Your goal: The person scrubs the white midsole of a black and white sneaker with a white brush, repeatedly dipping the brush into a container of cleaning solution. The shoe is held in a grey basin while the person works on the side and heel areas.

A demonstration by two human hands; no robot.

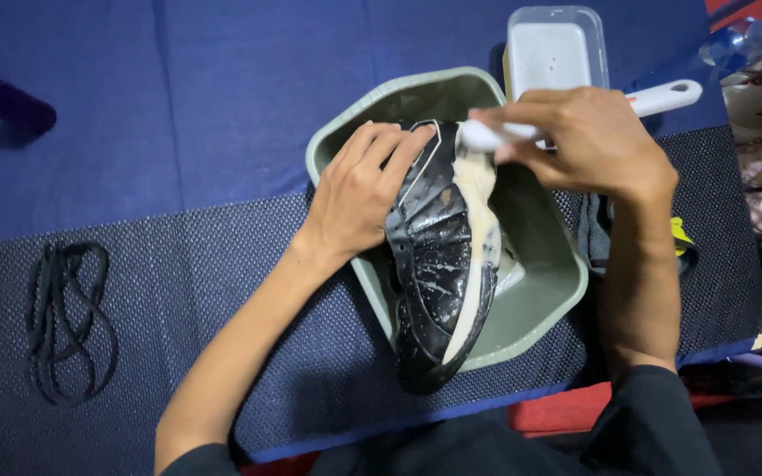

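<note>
While left hand [359, 189] steadies black shoe [438, 264] | right hand [588, 141] clamps white brush [663, 97] (hands apart)

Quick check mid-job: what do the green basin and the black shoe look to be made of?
Green basin: looks like moulded plastic, matte, with a smooth rounded rim and even colour. Black shoe: upper seems synthetic or leather-like, glossy and wet with white suds streaked on it; the pale sole edge looks like rubber or foam. The left hand steadies it; the right hand holds a white brush.
</note>
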